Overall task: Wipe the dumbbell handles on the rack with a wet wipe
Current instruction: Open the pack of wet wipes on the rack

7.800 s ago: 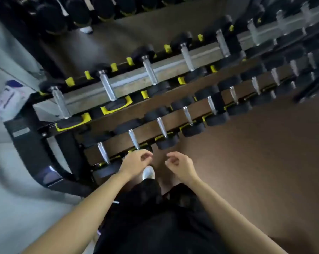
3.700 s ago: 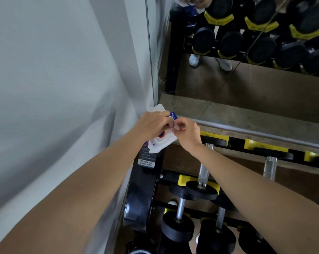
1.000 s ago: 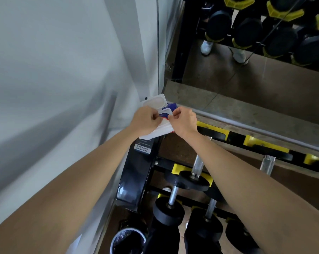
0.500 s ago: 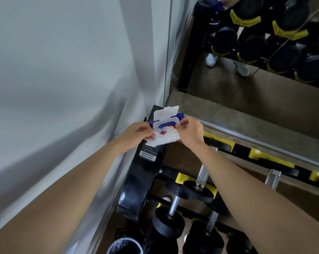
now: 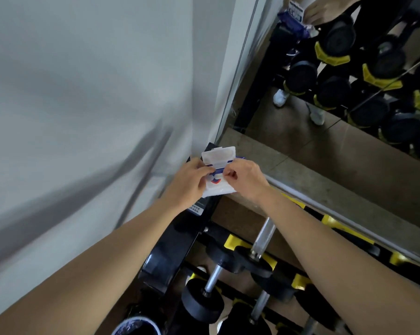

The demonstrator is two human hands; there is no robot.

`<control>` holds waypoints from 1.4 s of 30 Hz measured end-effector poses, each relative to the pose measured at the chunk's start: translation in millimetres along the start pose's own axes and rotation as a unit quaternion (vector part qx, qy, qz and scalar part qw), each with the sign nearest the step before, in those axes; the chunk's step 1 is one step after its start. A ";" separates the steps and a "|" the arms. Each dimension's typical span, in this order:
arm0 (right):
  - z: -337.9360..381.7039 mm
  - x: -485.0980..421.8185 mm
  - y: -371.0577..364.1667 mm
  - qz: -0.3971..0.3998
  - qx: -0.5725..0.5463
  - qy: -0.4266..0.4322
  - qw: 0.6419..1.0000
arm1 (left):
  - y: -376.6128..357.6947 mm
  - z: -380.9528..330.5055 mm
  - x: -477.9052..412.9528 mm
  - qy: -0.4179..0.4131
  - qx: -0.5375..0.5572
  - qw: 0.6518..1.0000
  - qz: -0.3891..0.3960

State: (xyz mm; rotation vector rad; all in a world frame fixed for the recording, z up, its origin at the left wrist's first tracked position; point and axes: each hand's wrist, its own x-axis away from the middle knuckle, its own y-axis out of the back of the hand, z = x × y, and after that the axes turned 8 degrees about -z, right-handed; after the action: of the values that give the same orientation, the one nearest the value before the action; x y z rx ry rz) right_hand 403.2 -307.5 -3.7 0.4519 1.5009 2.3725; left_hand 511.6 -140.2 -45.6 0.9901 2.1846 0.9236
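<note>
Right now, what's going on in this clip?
A person stands at the end of a dumbbell rack beside a mirror, working on a wet wipe pack with both hands. The pack's lid is flipped up. The left hand grips the pack's side while the right hand pinches at the opening. No wipe can be seen pulled free yet, and the dumbbell handles below are untouched.

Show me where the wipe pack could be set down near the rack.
Free: the tan ledge between the mirror and the yellow cradles. Crowded: below, dumbbells head to head, and the end post under the wipe pack.
</note>
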 end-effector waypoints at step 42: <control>-6.0 -7.3 3.9 0.051 -0.024 0.085 0.995 | -30.3 -29.1 4.8 0.191 -0.016 0.981 -0.036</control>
State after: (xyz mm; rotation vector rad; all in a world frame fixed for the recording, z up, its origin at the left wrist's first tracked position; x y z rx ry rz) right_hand 407.0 -316.9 -3.4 0.3298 1.5225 2.5785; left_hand 475.7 -161.6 -52.3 0.7587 2.4899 1.1909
